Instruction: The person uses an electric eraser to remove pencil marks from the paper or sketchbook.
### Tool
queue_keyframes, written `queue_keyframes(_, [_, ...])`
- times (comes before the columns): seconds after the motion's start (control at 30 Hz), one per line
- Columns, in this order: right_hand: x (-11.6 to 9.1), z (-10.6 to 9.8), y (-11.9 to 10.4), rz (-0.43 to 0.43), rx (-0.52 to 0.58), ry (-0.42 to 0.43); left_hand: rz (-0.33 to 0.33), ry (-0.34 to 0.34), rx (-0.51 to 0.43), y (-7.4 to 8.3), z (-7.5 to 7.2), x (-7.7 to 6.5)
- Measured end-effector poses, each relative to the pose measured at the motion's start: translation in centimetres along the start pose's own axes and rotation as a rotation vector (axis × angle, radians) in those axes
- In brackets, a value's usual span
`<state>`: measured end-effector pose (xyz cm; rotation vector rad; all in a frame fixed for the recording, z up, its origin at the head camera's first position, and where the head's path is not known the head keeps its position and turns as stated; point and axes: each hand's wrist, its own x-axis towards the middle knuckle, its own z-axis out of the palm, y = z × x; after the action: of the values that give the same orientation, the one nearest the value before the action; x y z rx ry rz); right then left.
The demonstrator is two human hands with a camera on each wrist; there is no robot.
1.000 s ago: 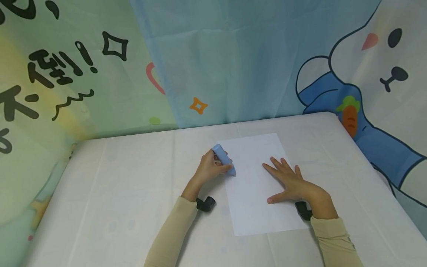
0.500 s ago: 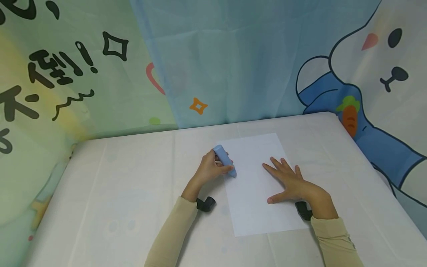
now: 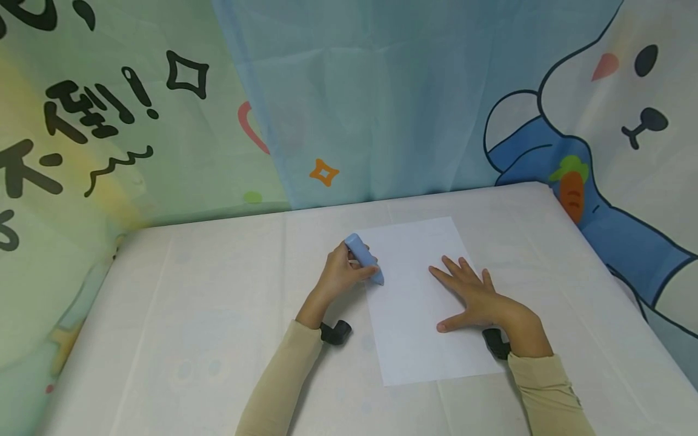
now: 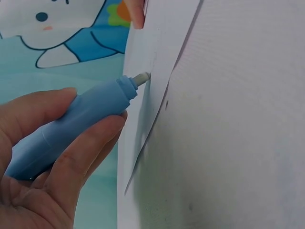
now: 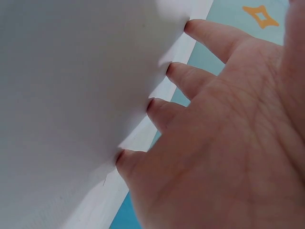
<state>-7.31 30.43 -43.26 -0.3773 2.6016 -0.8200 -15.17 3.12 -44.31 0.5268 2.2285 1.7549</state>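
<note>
A thick light-blue electric eraser (image 3: 363, 257) with a stubby whitish tip (image 4: 142, 79) is gripped by my left hand (image 3: 339, 275), between thumb and fingers. It leans, its tip down at the left edge of a white sheet of paper (image 3: 411, 357). My right hand (image 3: 473, 300) lies spread on the right part of the sheet, fingers apart. In the right wrist view, the fingertips (image 5: 172, 69) press on the paper. The left wrist view shows the sheet's edge slightly raised from the table, with the tip right at the paper's surface.
A white cloth covers the table (image 3: 218, 290), whose far edge meets a printed curtain (image 3: 382, 121) with a cartoon animal and lettering. Dark wrist cameras sit at the left wrist (image 3: 337, 333) and the right wrist (image 3: 496, 344).
My left hand and the electric eraser dipped slightly toward me, then shifted a little away and left along the sheet's edge. My right hand has stayed in place.
</note>
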Motion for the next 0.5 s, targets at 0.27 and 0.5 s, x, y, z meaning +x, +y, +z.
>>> queue_keyframes(0.27, [0.00, 0.00, 0.01, 0.004, 0.005, -0.002, -0.025, -0.053, -0.017, 0.56, -0.08, -0.27])
queue_keyframes(0.5, [-0.09, -0.04, -0.01, -0.006, 0.011, -0.002, -0.042, -0.057, -0.011, 0.19, 0.05, -0.06])
